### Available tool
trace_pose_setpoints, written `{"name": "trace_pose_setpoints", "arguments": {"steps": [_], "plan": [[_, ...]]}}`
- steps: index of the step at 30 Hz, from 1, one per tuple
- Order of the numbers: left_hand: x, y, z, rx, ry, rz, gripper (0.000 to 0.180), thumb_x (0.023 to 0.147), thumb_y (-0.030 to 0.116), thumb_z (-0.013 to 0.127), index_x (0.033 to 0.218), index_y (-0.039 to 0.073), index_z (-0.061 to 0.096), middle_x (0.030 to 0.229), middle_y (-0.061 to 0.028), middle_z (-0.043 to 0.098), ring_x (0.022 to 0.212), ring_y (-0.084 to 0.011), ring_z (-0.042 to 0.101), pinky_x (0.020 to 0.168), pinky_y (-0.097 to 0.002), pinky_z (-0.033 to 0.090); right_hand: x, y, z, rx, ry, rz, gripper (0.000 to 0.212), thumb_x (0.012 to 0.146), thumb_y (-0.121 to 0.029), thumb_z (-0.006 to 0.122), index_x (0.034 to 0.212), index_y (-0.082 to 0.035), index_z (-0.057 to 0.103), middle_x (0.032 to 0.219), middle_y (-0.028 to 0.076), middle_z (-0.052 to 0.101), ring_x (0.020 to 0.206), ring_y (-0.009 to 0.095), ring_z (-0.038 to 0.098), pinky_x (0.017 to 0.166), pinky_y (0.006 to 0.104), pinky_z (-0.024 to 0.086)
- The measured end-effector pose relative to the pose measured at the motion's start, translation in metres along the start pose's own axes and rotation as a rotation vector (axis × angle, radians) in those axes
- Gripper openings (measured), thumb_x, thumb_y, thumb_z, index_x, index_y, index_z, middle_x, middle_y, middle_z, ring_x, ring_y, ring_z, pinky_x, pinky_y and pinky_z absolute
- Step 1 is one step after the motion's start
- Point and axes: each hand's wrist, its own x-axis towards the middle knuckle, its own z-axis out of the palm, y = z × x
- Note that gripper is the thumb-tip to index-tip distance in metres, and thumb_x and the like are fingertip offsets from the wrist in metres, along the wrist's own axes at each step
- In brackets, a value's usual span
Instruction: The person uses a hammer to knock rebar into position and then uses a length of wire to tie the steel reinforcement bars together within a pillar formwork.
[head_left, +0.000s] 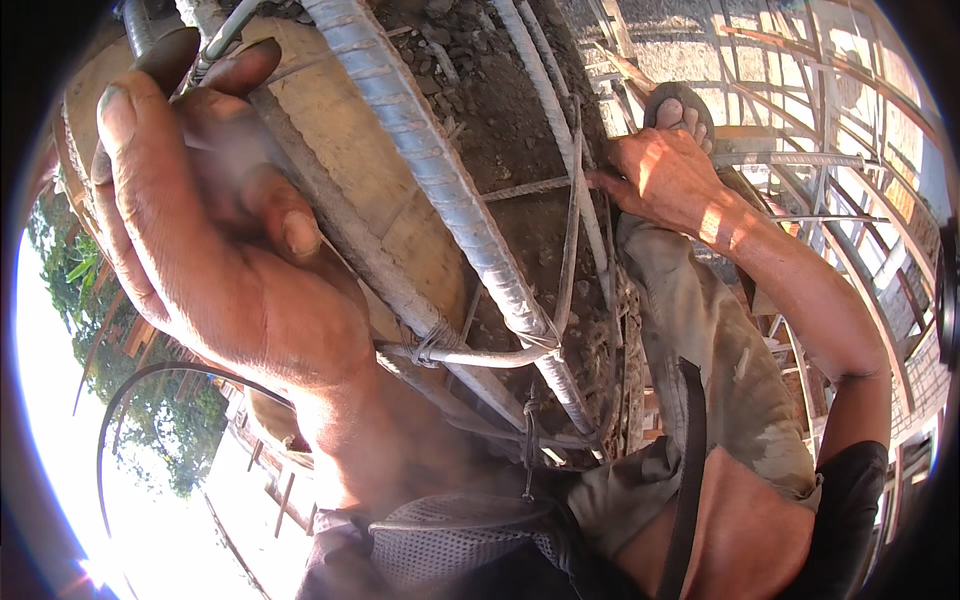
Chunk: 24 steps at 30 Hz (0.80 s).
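Observation:
Close to the camera at upper left, my left hand (240,270) is raised with its fingers loosely bent and apart. Nothing shows in its palm, and its farther fingertips are beside the upper bars of a rebar cage. A thick ribbed rebar (440,170) runs down through the middle. Across it lies a bent stirrup (480,356), bound to a neighbouring bar with tie wire (430,342). Over on the right, my right hand (665,178) is closed at a thin cross rebar (530,189), by the far side of the cage. The bar's course under those fingers is hidden.
Tan boards (355,120) and dark rubble (460,60) lie under the cage. My sandalled foot (680,115) is beyond the right hand. Bars stick out to the right (800,160) above wooden scaffolding (850,70). Trees (160,430) stand at left.

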Motion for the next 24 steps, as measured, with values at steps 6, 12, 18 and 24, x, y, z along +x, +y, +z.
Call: {"name": "trace_pose_setpoints", "arguments": {"steps": [6,12,18,24], "plan": [[-0.009,0.003,0.001,0.056,0.074,0.026,0.041,0.106,0.030,0.049,0.126,-0.005,0.056,0.100,-0.0144,0.069,0.090,-0.0111,0.067,0.046,-0.0135,0.030,0.013,0.011,-0.025,0.054,0.076,0.254,0.043,0.091,-0.043,0.068,0.086,0.000,0.070,0.079,0.024,0.067,0.082,0.040,0.068,0.072,0.0475,0.051],[-0.004,0.009,0.008,0.040,0.054,0.005,0.041,0.106,0.029,0.048,0.127,-0.005,0.057,0.100,-0.0144,0.069,0.095,-0.0133,0.067,0.046,-0.0139,0.031,-0.009,-0.006,-0.019,-0.092,-0.146,0.123,0.047,0.092,-0.047,0.065,0.085,-0.001,0.069,0.077,0.024,0.067,0.084,0.039,0.068,0.076,0.0486,0.052],[-0.006,0.008,0.004,0.080,0.026,-0.022,0.041,0.106,0.032,0.048,0.126,-0.002,0.058,0.099,-0.0123,0.068,0.064,-0.0025,0.052,0.046,-0.0129,0.029,0.013,0.025,-0.026,0.101,0.126,0.252,0.049,0.087,-0.049,0.070,0.082,-0.001,0.068,0.078,0.019,0.069,0.077,0.039,0.068,0.071,0.0473,0.051],[-0.009,0.013,0.013,0.025,0.069,-0.073,0.040,0.105,0.032,0.050,0.122,-0.003,0.058,0.096,-0.0089,0.068,0.053,0.0007,0.042,0.045,-0.0124,0.027,-0.025,0.040,-0.021,-0.065,0.010,0.198,0.044,0.090,-0.045,0.070,0.083,-0.002,0.070,0.068,0.022,0.063,0.071,0.042,0.065,0.068,0.0480,0.050]]}}
